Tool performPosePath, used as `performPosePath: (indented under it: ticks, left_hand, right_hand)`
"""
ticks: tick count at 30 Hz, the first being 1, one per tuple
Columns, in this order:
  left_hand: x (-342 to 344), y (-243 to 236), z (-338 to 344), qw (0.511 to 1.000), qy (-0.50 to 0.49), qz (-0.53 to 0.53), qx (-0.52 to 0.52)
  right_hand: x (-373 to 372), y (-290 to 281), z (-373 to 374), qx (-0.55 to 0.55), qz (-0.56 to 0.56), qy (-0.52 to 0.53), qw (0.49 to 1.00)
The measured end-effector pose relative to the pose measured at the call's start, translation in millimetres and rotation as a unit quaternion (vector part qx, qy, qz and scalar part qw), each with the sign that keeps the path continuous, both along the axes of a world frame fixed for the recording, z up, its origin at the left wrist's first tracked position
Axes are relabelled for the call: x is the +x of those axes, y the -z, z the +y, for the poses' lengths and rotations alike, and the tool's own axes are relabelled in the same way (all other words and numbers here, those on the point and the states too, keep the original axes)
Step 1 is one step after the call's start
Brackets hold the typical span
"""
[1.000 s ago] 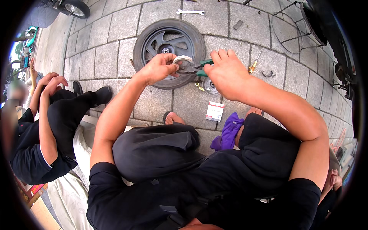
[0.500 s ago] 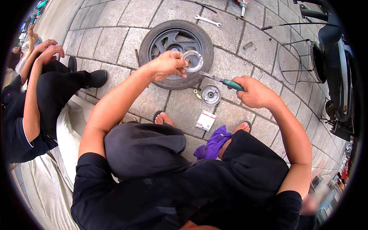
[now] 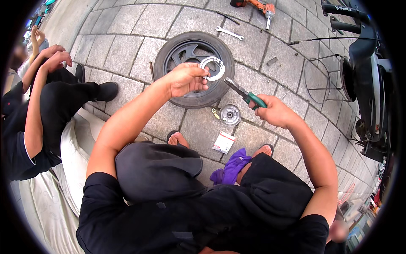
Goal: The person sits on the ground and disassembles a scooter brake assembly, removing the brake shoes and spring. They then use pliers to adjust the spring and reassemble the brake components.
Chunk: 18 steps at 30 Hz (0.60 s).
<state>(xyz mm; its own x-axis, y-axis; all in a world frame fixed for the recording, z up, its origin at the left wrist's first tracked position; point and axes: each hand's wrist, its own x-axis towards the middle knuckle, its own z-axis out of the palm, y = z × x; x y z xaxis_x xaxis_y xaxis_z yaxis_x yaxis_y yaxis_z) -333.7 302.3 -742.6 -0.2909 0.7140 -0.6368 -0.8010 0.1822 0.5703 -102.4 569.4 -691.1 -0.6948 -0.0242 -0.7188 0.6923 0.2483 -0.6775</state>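
Observation:
My left hand (image 3: 188, 80) grips a silvery, curved pair of brake shoes (image 3: 217, 74) forming a ring, held above a black wheel with its tire (image 3: 173, 51) lying flat on the paving. To the right of it, my right hand (image 3: 272, 112) is closed around green-handled pliers (image 3: 239, 88), their jaws apart from the ring. Below the wheel sit a round metal hub plate (image 3: 230, 115) with a gold-colored lever and a white and red box (image 3: 223, 142). A purple cloth (image 3: 234, 165) lies by my right foot.
At the top are an orange power tool (image 3: 261, 8), a wrench (image 3: 229, 34) and a thin dark rod (image 3: 227, 17). A black scooter (image 3: 366, 93) and a wire frame (image 3: 317, 82) stand at the right. At the left, a person in black (image 3: 38, 118) sits on cream fabric (image 3: 46, 199).
The pliers were at the ring a second ago; my right hand has drawn them right and downward, away from it. My left hand has turned the ring and still holds it.

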Motion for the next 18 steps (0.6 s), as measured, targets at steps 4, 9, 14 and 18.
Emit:
performPosePath:
  ticks: [4,9,14,18]
  left_hand:
    - [1.3,-2.4,1.4,1.000,-0.005,0.014,-0.002]
    - [4.2,-3.6,3.4,1.000,-0.009,0.026,0.015]
    - [2.6,-5.7,6.5,0.997,-0.028,-0.004,0.067]
    - [-0.6,-4.0,5.6,0.996,-0.025,-0.005,0.089]
  right_hand:
    - [0.0,2.2,-0.1,0.021,0.017,-0.006,1.000]
    - [0.2,5.6,1.5,0.012,0.045,-0.022,0.999]
    - [1.5,6.2,-2.1,0.009,0.077,0.008,0.997]
    - [2.0,7.7,-2.0,0.027,0.051,0.028,0.998]
